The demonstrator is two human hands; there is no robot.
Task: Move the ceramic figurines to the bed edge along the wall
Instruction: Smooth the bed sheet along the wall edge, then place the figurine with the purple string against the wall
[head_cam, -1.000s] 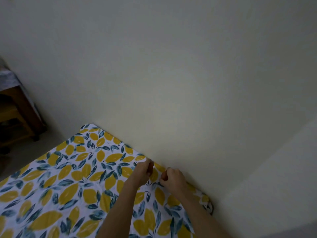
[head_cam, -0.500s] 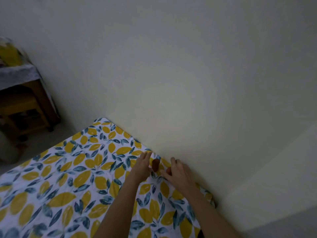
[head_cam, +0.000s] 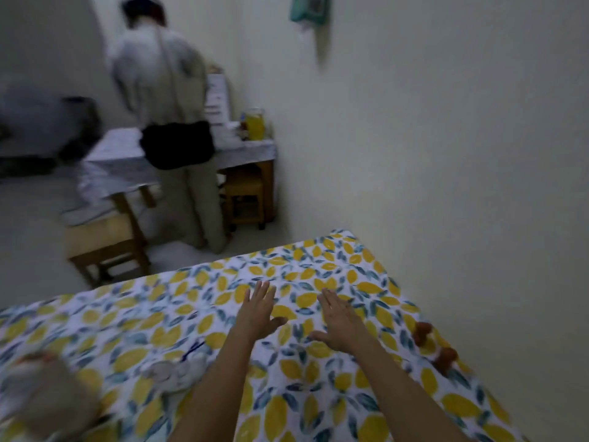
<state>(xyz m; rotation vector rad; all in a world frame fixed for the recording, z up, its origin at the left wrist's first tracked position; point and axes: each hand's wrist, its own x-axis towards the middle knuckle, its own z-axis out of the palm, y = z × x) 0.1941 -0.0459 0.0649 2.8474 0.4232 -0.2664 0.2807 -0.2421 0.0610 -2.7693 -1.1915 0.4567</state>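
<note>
Both hands are hovering spread and empty over the leaf-print bed sheet [head_cam: 197, 317], with two brown figurines sitting at the wall edge.

The left hand [head_cam: 258, 311] is stretching forward with fingers fanned wide, gripping nothing; the right hand [head_cam: 341, 320] is doing the same just beside it, palm down, thumb out. One brown ceramic figurine [head_cam: 421, 332] is resting on the sheet close against the wall [head_cam: 446, 154], and a second figurine [head_cam: 445, 357] is sitting nearer the camera along that same edge; both are blurred and well to the right of the hands. Beyond the bed, another person [head_cam: 172, 122] is standing with back turned at a cloth-covered table [head_cam: 248, 151] bearing a jar of yellow liquid [head_cam: 256, 123].
</note>
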